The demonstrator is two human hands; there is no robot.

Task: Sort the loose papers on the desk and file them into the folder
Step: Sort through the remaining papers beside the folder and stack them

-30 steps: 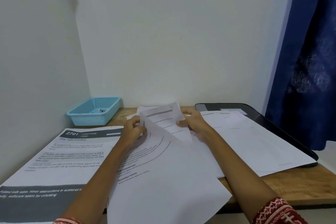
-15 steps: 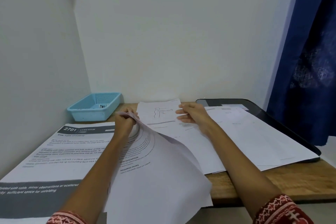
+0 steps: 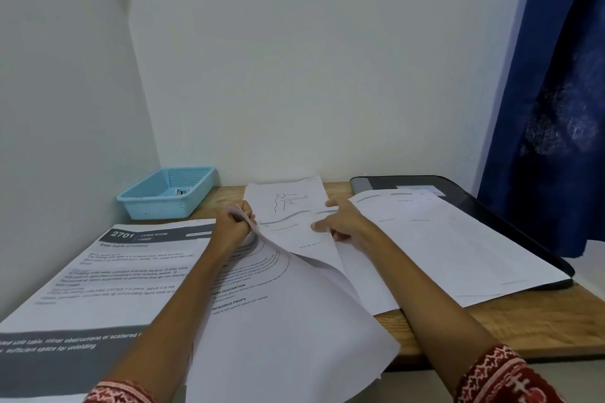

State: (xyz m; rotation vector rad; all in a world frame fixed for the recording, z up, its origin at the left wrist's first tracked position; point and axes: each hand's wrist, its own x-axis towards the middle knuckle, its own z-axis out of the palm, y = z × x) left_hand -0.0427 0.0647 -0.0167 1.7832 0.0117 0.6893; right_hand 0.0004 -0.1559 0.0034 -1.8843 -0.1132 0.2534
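Left hand (image 3: 233, 222) pinched the curled sheet's (image 3: 288, 314) far corner, right hand (image 3: 340, 222) lay flat with straight fingers on the drawing page (image 3: 288, 209), folder (image 3: 474, 206) open at desk's (image 3: 540, 321) right.

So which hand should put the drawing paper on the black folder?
Probably the right hand: it rests on the drawing paper, nearer the black folder. The left hand grips another sheet.

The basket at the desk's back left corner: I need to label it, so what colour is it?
Light blue, seen in the head view.
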